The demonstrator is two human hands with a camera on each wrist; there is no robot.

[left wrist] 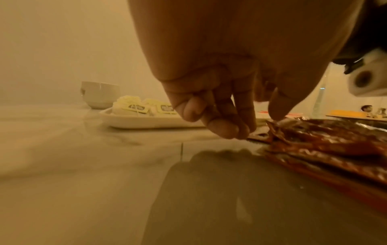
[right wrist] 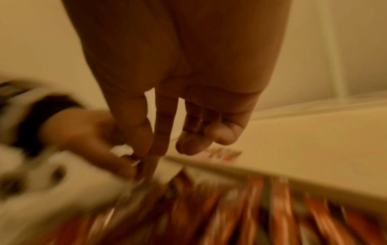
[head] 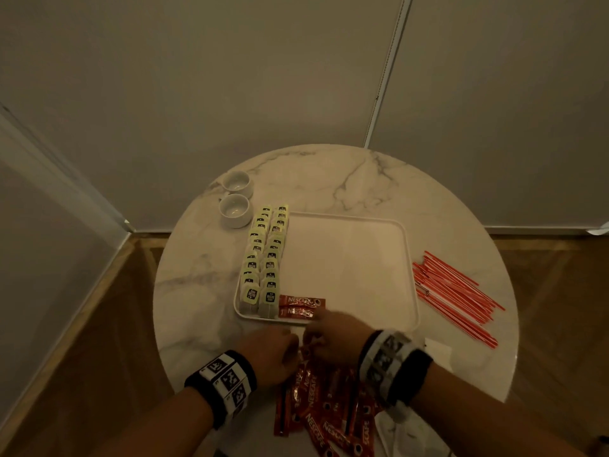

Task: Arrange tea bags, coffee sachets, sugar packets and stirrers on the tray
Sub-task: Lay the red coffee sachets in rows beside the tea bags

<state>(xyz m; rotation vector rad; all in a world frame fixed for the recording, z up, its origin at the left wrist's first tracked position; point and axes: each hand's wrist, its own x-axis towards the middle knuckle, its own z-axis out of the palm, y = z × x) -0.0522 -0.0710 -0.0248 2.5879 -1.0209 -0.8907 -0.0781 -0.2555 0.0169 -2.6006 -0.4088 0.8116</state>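
Note:
A white tray (head: pixel 346 258) sits mid-table with two columns of tea bags (head: pixel 263 258) along its left side and two red coffee sachets (head: pixel 301 306) at its front. Loose coffee sachets (head: pixel 329 407) are piled on the table in front of the tray. Over the far end of that pile my two hands meet. My left hand (head: pixel 296 344) has curled fingers, its thumb on a sachet's raised end (left wrist: pixel 274 126). My right hand (head: pixel 309 336) pinches the same spot with two straight fingers (right wrist: pixel 150 149), the others curled; this view is blurred. Red stirrers (head: pixel 454 291) lie right of the tray.
Two white cups (head: pixel 234 211) stand at the back left of the round marble table (head: pixel 362 179). Something white (head: pixel 435 346) lies by my right wrist and crumpled white paper (head: pixel 412 433) at the near right edge. Walls close in behind the table.

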